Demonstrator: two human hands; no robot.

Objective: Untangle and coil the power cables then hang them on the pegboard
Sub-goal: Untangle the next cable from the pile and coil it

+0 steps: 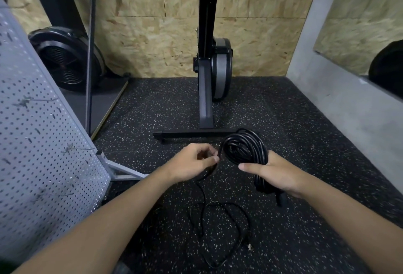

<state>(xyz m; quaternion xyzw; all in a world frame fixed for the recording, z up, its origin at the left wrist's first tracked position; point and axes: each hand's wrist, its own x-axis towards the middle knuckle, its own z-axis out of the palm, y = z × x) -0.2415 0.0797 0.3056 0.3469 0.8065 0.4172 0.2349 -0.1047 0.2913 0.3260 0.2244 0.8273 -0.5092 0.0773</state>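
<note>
A black power cable is partly wound into a coil (245, 148), and my right hand (273, 172) grips that coil from below with the thumb pointing left. My left hand (194, 161) pinches the strand that leads into the coil's left side. From there the cable drops to the floor, where its loose end (220, 232) lies in open loops between my forearms. The grey pegboard (39, 142) stands tilted at the left, with a few small hooks on it.
An upright black rowing machine (212, 70) stands ahead, its foot bar (194, 134) just behind the coil. A black fan wheel (65, 59) sits at the back left. Black speckled rubber flooring (294, 125) covers the ground. A grey wall (340, 90) runs along the right.
</note>
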